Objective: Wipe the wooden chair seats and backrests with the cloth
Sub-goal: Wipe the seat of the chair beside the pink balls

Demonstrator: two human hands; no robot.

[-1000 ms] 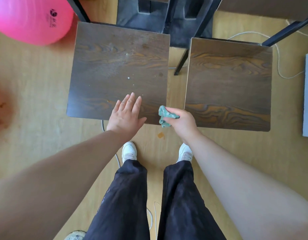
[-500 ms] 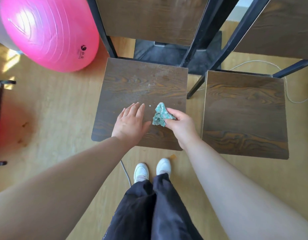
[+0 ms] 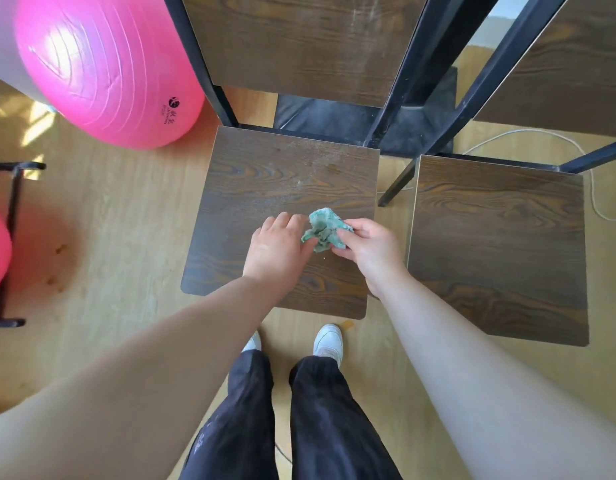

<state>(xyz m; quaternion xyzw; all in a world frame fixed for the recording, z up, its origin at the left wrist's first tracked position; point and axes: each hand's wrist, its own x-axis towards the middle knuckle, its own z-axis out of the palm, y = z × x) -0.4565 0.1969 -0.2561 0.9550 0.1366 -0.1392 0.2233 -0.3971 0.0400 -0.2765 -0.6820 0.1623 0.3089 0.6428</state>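
Note:
Two dark wood-grain chairs stand side by side. The left chair seat (image 3: 265, 174) is dusty, with pale specks near its back edge, and its backrest (image 3: 299, 46) rises behind it. The right chair seat (image 3: 500, 237) and its backrest (image 3: 569, 64) are beside it. My right hand (image 3: 368, 251) pinches a crumpled teal cloth (image 3: 325, 230) just above the middle of the left seat. On the same seat rests my left hand (image 3: 278, 247), fingers bent, with its thumb touching the cloth's lower left edge.
A big pink exercise ball (image 3: 102, 64) sits on the wooden floor left of the chairs. A black metal rack (image 3: 8, 237) with another pink ball is at the far left. A white cable (image 3: 594, 188) loops behind the right chair. My feet stand at the left seat's front edge.
My right hand carried the cloth from the gap between the seats onto the left seat. My left hand slid inward to meet the cloth. The view tilted up, so the backrests show.

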